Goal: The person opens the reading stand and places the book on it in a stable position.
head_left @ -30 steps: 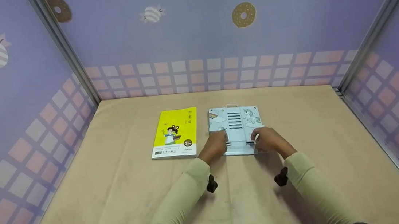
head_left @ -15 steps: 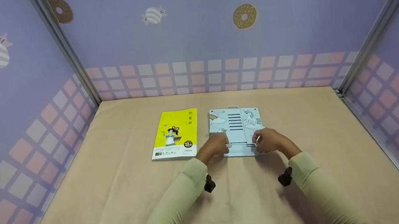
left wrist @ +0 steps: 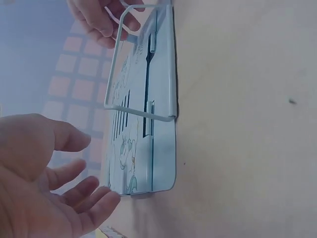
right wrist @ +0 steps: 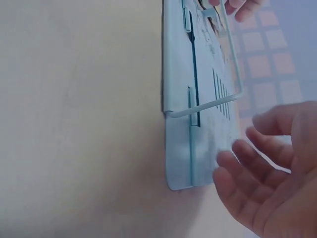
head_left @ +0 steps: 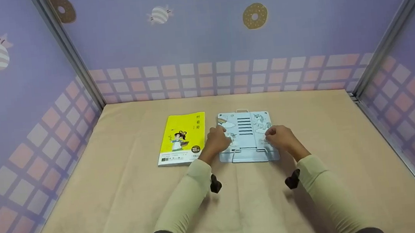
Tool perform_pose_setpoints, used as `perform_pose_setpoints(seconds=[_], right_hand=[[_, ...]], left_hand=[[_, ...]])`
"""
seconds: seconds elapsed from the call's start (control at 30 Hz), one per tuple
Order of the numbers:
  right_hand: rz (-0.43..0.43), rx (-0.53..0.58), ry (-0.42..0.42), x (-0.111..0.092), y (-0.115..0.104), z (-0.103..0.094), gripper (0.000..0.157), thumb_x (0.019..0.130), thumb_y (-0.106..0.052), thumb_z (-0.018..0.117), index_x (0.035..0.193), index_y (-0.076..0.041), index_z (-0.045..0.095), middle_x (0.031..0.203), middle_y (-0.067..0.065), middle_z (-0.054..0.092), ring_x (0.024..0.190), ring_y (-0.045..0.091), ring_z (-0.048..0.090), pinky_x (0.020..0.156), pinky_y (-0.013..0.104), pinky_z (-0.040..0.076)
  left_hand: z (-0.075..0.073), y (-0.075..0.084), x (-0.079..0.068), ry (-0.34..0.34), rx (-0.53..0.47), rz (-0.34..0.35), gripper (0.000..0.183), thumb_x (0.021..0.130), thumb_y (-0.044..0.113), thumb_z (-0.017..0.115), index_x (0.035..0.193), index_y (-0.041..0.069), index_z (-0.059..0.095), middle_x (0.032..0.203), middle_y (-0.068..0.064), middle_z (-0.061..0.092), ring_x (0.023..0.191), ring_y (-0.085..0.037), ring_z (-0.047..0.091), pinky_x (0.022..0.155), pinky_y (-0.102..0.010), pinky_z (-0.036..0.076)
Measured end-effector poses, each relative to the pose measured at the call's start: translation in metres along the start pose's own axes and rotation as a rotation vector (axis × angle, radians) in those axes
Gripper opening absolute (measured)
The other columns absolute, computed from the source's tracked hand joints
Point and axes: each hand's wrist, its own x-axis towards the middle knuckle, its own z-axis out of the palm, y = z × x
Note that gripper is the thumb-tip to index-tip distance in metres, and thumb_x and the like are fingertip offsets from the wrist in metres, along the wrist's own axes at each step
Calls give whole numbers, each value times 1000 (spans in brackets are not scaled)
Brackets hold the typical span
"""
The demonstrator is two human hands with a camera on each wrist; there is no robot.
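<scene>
The pale-blue bookstand (head_left: 246,142) lies on the worktop (head_left: 256,207), right of a yellow book (head_left: 181,137) — Chinese characters down its cover, finer print illegible. The left hand (head_left: 215,141) and right hand (head_left: 281,137), fingers loose, gripping nothing, flank the bookstand — contact cannot be told.

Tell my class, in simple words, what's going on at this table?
A person has both hands at a light-blue unicorn-print board: the left hand by its left side, the right hand by its right, neither gripping it. A wire bracket stands raised at its near edge. A closed yellow book lies to the board's left.
</scene>
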Motion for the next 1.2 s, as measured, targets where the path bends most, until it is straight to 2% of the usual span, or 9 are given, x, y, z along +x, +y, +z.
perform_pose_setpoints(seconds=[0.17, 0.33, 0.47, 0.6, 0.67, 0.77, 0.97, 1.1, 1.2], right_hand=[[61, 74, 60, 7, 7, 5, 31, 101, -17, 56, 125, 1, 61, 126, 19, 62, 110, 29, 55, 95, 41, 48], [139, 118, 110, 10, 10, 4, 43, 101, -19, 54, 137, 3, 50, 137, 22, 56, 120, 34, 54, 104, 47, 47], [183, 97, 39, 13, 12, 3, 58, 102, -24, 53, 149, 6, 37, 148, 27, 46, 134, 40, 49, 113, 53, 41], [191, 62, -45, 17, 13, 3, 60, 103, -26, 51, 150, 7, 36, 151, 26, 45, 132, 37, 48, 115, 52, 38], [193, 54, -65, 19, 12, 2, 57, 103, -25, 51, 149, 7, 39, 149, 24, 48, 126, 34, 49, 113, 51, 39], [188, 47, -77, 21, 12, 0, 55, 103, -24, 50, 147, 7, 42, 143, 22, 51, 119, 31, 49, 109, 48, 42], [172, 49, -81, 21, 12, -1, 48, 103, -25, 49, 138, 8, 49, 117, 16, 55, 103, 27, 53, 87, 37, 46], [209, 84, -85, 19, 14, 0, 35, 103, -24, 50, 126, 3, 55, 101, 9, 51, 94, 23, 52, 75, 31, 43], [223, 122, -83, 19, 13, -1, 34, 102, -24, 51, 124, 1, 56, 102, 8, 51, 94, 22, 51, 76, 32, 42]], left_hand=[[1, -3, 6, 53, -8, -66, 50, 97, 20, 64, 143, 8, 47, 131, -13, 48, 115, -25, 48, 103, -38, 44], [0, -4, 10, 17, -45, -116, 61, 99, 23, 62, 152, 9, 38, 137, -15, 47, 118, -26, 46, 107, -40, 42], [-1, -6, 11, -67, -172, -169, 69, 99, 23, 60, 159, 10, 28, 149, -13, 47, 123, -25, 48, 115, -41, 37], [-3, -8, 14, -132, -306, -202, 76, 97, 21, 59, 162, 11, 20, 162, -11, 38, 134, -25, 45, 123, -42, 30], [-3, -9, 16, -142, -330, -203, 78, 97, 22, 59, 163, 11, 18, 166, -10, 32, 141, -25, 41, 125, -43, 26], [-3, -9, 18, -135, -355, -186, 76, 97, 21, 58, 162, 9, 21, 166, -11, 32, 145, -26, 38, 125, -44, 26], [-5, -10, 22, -125, -355, -176, 65, 98, 20, 56, 156, 6, 32, 155, -13, 46, 130, -26, 48, 118, -43, 36], [-7, -10, 24, -164, -381, -237, 62, 98, 24, 58, 155, 10, 35, 153, -11, 47, 129, -26, 49, 118, -45, 37], [-11, -9, 24, -180, -414, -276, 62, 97, 26, 61, 153, 13, 38, 151, -10, 48, 131, -27, 48, 118, -45, 37]])
